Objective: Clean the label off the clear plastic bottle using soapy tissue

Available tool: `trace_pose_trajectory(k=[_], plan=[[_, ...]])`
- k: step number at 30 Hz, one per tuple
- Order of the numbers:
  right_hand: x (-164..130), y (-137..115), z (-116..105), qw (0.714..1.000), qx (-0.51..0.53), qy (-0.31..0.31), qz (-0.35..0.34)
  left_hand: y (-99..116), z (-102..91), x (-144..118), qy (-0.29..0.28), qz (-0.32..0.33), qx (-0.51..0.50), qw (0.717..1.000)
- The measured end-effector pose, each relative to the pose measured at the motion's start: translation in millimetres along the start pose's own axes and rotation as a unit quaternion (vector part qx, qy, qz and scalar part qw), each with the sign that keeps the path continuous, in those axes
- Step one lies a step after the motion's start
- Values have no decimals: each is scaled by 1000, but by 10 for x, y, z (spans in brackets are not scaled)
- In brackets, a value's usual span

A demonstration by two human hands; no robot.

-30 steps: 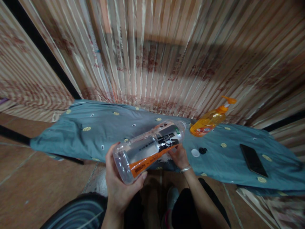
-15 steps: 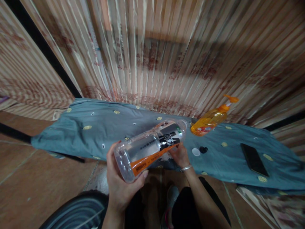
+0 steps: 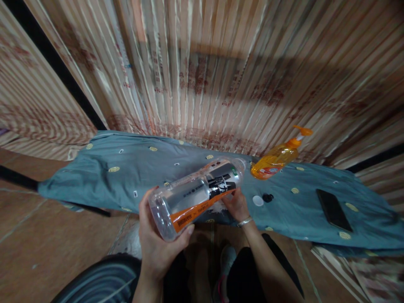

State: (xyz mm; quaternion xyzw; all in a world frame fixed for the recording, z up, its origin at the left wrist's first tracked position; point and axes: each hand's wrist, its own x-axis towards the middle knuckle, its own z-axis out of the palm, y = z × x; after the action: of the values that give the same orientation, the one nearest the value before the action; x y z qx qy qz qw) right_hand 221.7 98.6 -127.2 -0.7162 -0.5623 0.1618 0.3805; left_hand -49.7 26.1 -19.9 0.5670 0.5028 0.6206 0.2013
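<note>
Between left hand (image 3: 159,248) and right hand (image 3: 237,207), silver-labelled bottle (image 3: 192,198) (“力” legible).

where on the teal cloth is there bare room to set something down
Widest: the cloth left of the held clear plastic bottle. Smaller: between the small black piece and the phone. Crowded: around the right hand, white disc and orange pump bottle.

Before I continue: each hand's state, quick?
Left hand: holding the clear bottle by its base end.
Right hand: partly hidden behind the bottle; can't tell its grip.
</note>
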Motion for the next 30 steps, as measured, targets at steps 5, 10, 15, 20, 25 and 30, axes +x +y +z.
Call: trace_pose_trajectory(k=[5, 10, 15, 20, 25, 30], plan=[[-2, -47, -9, 1000, 7, -3, 27, 75, 67, -3, 17, 3, -17, 1000], [3, -64, -19, 1000, 6, -10, 29, 62, 45, -8, 15, 6, -20, 1000], [4, -39, -11, 1000, 4, 1, 17, 44, 61, -4, 22, -9, -19, 1000], [3, -32, -16, 1000, 8, 3, 12, 38, 57, -4, 23, -20, -26, 999], [-1, -79, -28, 1000, -3, -3, 24, 33, 37, -13, 16, -17, -16, 1000], [1, -104, -34, 999, -2, -4, 31, 51, 68, -6, 23, -4, -24, 999]])
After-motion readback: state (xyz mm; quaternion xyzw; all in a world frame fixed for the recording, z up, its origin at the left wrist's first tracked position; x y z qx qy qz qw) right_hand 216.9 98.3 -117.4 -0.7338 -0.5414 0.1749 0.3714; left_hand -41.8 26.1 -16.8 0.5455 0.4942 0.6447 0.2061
